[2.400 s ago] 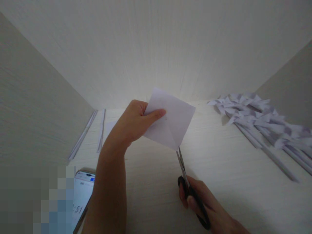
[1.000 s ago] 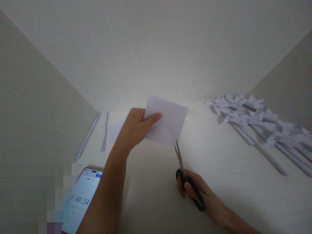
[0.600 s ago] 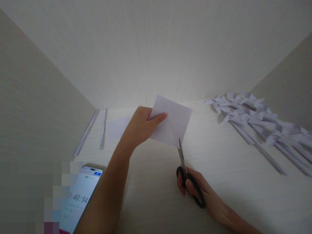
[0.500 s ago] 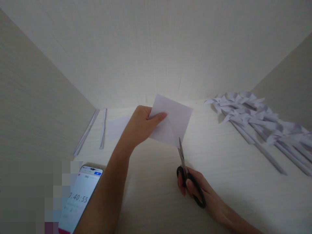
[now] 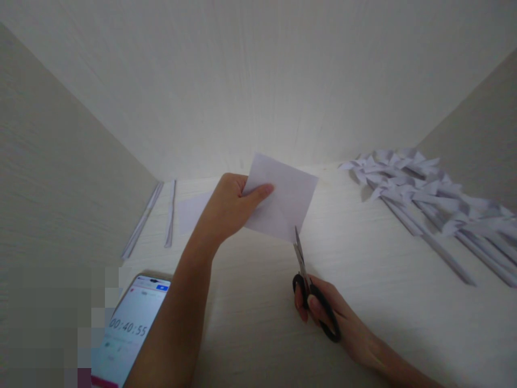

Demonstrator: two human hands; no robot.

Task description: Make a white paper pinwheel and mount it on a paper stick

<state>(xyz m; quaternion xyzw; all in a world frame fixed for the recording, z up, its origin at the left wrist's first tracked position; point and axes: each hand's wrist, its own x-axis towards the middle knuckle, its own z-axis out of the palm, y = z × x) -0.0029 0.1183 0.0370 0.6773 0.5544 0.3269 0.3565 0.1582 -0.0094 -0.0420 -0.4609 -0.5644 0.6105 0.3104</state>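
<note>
My left hand (image 5: 230, 207) pinches a white square of paper (image 5: 287, 196) by its left edge and holds it up above the pale wooden table (image 5: 258, 323). The paper shows fold creases. My right hand (image 5: 323, 312) grips black-handled scissors (image 5: 311, 291) from below. The scissor blades point upward and their tips meet the paper's lower corner.
A phone (image 5: 127, 334) with a running timer lies at the lower left beside my left forearm. Several folded paper pinwheels on rolled paper sticks (image 5: 424, 199) are piled at the right. Thin paper strips (image 5: 155, 215) and a flat paper piece (image 5: 193, 210) lie at the back left. Walls enclose three sides.
The paper has been turned slightly in my left hand and the scissor tips have stayed at its lower corner. The phone timer has advanced.
</note>
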